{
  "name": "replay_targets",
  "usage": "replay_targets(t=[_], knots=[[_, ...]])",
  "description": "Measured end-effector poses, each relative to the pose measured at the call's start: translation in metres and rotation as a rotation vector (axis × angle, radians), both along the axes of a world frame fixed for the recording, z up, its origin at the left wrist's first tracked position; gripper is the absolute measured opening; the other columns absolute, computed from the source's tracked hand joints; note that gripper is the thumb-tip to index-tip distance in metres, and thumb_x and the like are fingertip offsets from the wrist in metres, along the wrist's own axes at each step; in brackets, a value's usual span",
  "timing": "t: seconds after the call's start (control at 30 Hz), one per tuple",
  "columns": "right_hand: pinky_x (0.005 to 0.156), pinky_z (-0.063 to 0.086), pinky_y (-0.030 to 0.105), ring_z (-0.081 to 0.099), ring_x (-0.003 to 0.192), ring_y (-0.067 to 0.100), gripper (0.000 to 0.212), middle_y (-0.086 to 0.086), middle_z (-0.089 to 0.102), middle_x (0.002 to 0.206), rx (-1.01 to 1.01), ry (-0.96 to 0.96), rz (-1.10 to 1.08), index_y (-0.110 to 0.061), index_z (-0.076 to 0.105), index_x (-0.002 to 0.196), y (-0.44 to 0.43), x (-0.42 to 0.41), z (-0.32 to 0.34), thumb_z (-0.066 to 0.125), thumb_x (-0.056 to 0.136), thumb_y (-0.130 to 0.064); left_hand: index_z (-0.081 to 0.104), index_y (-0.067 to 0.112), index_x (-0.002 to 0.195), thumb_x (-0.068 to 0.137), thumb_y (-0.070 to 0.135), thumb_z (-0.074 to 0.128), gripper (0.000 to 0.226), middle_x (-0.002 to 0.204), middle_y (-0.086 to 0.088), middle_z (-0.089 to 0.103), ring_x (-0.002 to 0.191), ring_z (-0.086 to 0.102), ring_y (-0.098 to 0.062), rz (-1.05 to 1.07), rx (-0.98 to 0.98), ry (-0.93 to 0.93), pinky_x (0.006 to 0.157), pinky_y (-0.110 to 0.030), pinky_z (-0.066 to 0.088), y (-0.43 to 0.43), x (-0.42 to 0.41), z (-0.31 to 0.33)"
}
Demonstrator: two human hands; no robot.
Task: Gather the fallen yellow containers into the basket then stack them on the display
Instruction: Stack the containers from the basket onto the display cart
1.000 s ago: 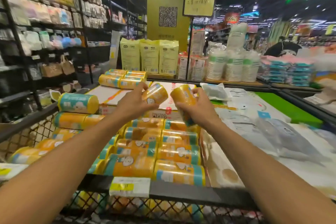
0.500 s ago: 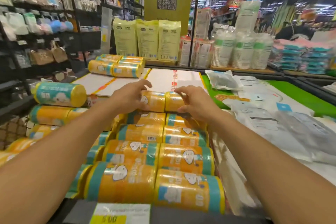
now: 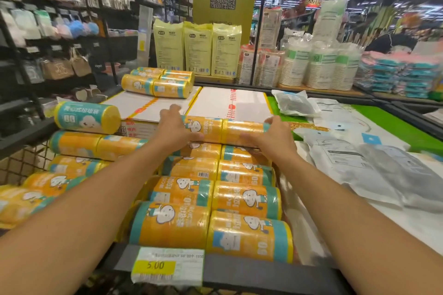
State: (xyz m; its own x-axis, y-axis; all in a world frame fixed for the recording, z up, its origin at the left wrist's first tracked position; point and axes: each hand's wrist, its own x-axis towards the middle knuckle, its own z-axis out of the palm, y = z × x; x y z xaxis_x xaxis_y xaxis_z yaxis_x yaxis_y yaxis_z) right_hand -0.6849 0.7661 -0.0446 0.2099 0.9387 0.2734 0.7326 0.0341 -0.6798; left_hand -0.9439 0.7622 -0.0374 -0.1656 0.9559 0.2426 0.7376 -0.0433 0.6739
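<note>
Two yellow containers lie end to end across the far end of the stacked rows on the display (image 3: 239, 268). My left hand (image 3: 176, 128) grips the left yellow container (image 3: 207, 127) at its left end, thumb on its front. My right hand (image 3: 274, 137) grips the right yellow container (image 3: 242, 130) at its right end. Both containers rest on the rows of identical yellow containers (image 3: 211, 199) that run from them toward me. No basket is in view.
A teal-labelled roll (image 3: 86, 116) tops a lower stack at the left. More rolls (image 3: 158, 82) sit on white boxes (image 3: 227, 103) behind. Plastic packages (image 3: 359, 165) lie to the right, yellow bags (image 3: 196, 48) and paper cups (image 3: 318, 67) at the back. A price tag (image 3: 167, 266) hangs on the front rail.
Both hands have brought the two containers down from the air and laid them end to end on the far end of the stack. The view has moved closer and lower.
</note>
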Motion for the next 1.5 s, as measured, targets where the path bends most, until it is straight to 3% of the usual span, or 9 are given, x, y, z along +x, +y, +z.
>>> replay_targets(t=[0.1, 0.2, 0.4, 0.57, 0.7, 0.8, 1.23, 1.4, 1.5], knots=[[0.100, 0.051, 0.051, 0.056, 0.127, 0.033, 0.103, 0.009, 0.054, 0.141, -0.031, 0.215, -0.104, -0.010, 0.042, 0.138, -0.003, -0.003, -0.006, 0.081, 0.065, -0.071, 0.032, 0.008, 0.149, 0.079, 0.058, 0.081, 0.100, 0.142, -0.012, 0.047, 0.125, 0.053, -0.032, 0.114, -0.054, -0.162, 0.087, -0.041, 0.050, -0.004, 0.005, -0.002], [0.090, 0.052, 0.041, 0.062, 0.117, 0.035, 0.079, 0.013, 0.064, 0.131, -0.092, 0.247, -0.138, -0.007, 0.053, 0.131, -0.004, -0.007, -0.007, 0.075, 0.082, -0.064, 0.050, 0.001, 0.120, 0.089, 0.066, 0.065, 0.073, 0.107, -0.012, 0.062, 0.093, 0.061, -0.029, 0.196, -0.095, -0.231, 0.063, -0.036, 0.041, -0.004, 0.007, -0.005], [0.078, 0.043, 0.036, 0.062, 0.111, 0.037, 0.060, 0.015, 0.066, 0.122, -0.137, 0.162, -0.088, -0.005, 0.058, 0.123, -0.005, -0.008, -0.006, 0.061, 0.096, -0.059, 0.046, 0.013, 0.076, 0.087, 0.066, 0.068, 0.059, 0.067, -0.003, 0.047, 0.059, 0.046, -0.019, 0.212, -0.061, -0.197, 0.051, -0.032, 0.030, -0.004, 0.007, -0.010], [0.087, 0.056, 0.042, 0.066, 0.100, 0.031, 0.058, 0.012, 0.070, 0.115, -0.205, 0.210, -0.019, -0.007, 0.063, 0.118, -0.009, -0.002, 0.005, 0.066, 0.091, -0.058, 0.059, 0.004, 0.102, 0.089, 0.066, 0.065, 0.063, 0.086, -0.010, 0.061, 0.073, 0.056, -0.022, 0.159, -0.137, -0.179, 0.056, -0.033, 0.038, -0.009, 0.004, -0.001], [0.092, 0.048, 0.042, 0.058, 0.113, 0.031, 0.062, 0.012, 0.061, 0.128, -0.069, 0.234, -0.092, -0.006, 0.050, 0.136, -0.032, -0.009, 0.046, 0.064, 0.095, -0.050, 0.050, 0.000, 0.140, 0.099, 0.060, 0.052, 0.073, 0.132, -0.023, 0.060, 0.114, 0.061, -0.036, 0.143, -0.137, -0.218, 0.090, -0.045, 0.052, -0.033, -0.003, 0.026], [0.100, 0.046, 0.044, 0.054, 0.128, 0.030, 0.073, 0.007, 0.055, 0.144, 0.015, 0.246, 0.069, -0.013, 0.047, 0.145, -0.062, -0.034, 0.076, 0.060, 0.091, -0.061, 0.043, 0.015, 0.154, 0.100, 0.060, 0.051, 0.070, 0.158, -0.008, 0.044, 0.138, 0.049, -0.032, 0.124, -0.006, -0.321, 0.112, -0.051, 0.043, -0.080, -0.020, 0.048], [0.080, 0.044, 0.011, 0.059, 0.123, 0.005, 0.048, -0.011, 0.060, 0.135, -0.043, 0.569, 0.915, -0.029, 0.056, 0.143, -0.280, -0.258, 0.053, 0.061, 0.100, -0.048, 0.061, 0.028, 0.135, 0.101, 0.052, 0.055, 0.042, 0.123, 0.017, 0.066, 0.115, 0.060, 0.003, 0.348, 0.349, -0.545, 0.091, -0.017, 0.050, -0.383, -0.134, 0.018], [0.079, 0.045, 0.001, 0.057, 0.115, -0.011, 0.037, -0.015, 0.063, 0.128, -0.134, 0.587, 1.062, -0.030, 0.062, 0.136, -0.341, -0.319, 0.006, 0.063, 0.100, -0.037, 0.064, 0.033, 0.127, 0.102, 0.050, 0.056, 0.031, 0.119, 0.016, 0.067, 0.111, 0.062, 0.000, 0.595, 0.375, -0.617, 0.103, -0.035, 0.051, -0.466, -0.184, -0.030], [0.092, 0.048, 0.011, 0.059, 0.116, -0.010, 0.038, -0.013, 0.065, 0.129, -0.236, 0.542, 1.133, -0.030, 0.062, 0.136, -0.371, -0.353, -0.040, 0.066, 0.099, -0.039, 0.063, 0.029, 0.127, 0.102, 0.046, 0.058, 0.031, 0.118, 0.015, 0.067, 0.108, 0.062, 0.005, 0.709, 0.366, -0.675, 0.101, -0.029, 0.050, -0.510, -0.205, -0.072]])
